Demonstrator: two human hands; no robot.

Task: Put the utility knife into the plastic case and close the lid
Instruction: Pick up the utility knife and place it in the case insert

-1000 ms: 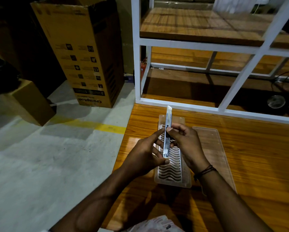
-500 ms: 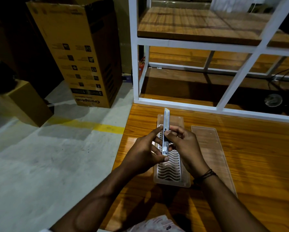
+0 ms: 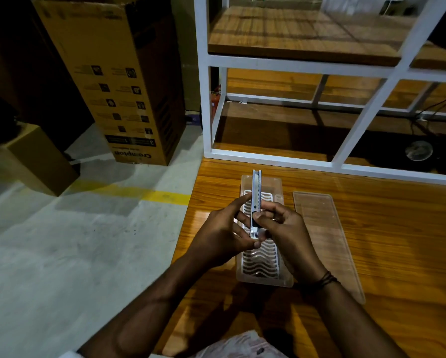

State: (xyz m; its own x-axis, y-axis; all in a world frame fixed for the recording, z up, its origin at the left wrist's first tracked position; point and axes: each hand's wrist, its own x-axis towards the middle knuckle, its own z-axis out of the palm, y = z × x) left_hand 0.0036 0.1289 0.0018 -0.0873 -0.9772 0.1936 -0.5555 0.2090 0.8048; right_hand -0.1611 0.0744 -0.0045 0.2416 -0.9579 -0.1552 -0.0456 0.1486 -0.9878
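A slim silver utility knife (image 3: 256, 192) points away from me, held above the case. My left hand (image 3: 221, 233) pinches its near end and my right hand (image 3: 283, 228) grips its black slider, thumb on top. No blade shows beyond the far tip. Under the hands lies the clear plastic case (image 3: 261, 270), open, with a white wavy-ribbed insert. Its clear flat lid (image 3: 325, 241) lies separately on the table to the right of the case.
The wooden table (image 3: 397, 254) ends at its left edge near the case, with grey floor beyond. A white metal shelf frame (image 3: 206, 99) stands at the table's far side. A tall cardboard box (image 3: 123, 81) stands on the floor at left.
The blade that stuck out past the knife's far tip has slid back inside. The right thumb moved the slider toward me. Both hands stayed over the case.
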